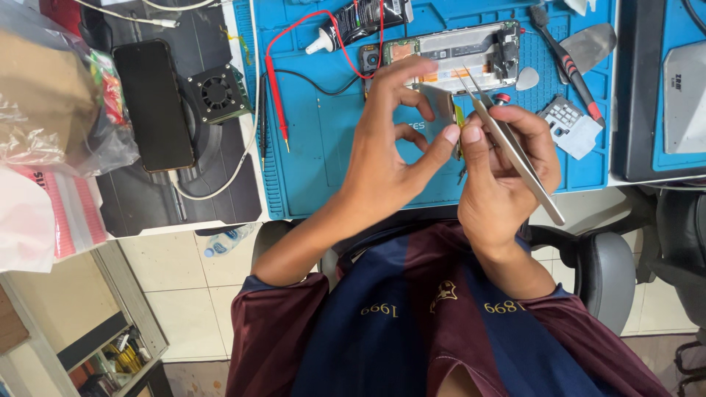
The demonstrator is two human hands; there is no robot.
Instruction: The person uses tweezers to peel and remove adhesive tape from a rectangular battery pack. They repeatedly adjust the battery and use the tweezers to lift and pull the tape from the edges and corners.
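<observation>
My left hand (393, 151) pinches a small thin grey metal plate (439, 103) between thumb and fingers, just above the blue work mat (323, 162). A yellow-green strip (459, 121) shows at the plate's right edge. Touching that edge, my right hand (500, 180) holds long metal tweezers (515, 151), whose tips point up towards the opened phone (460, 50). That phone lies on the mat behind both hands, its boards showing.
On the mat lie a black glue tube (357, 20), a red test probe (276, 95) with its lead, a black-and-red screwdriver (565, 57), a metal spudger (594, 43) and a grey shield part (571, 126). A black phone (153, 103), a small fan (217, 92) and plastic bags (51, 110) sit left.
</observation>
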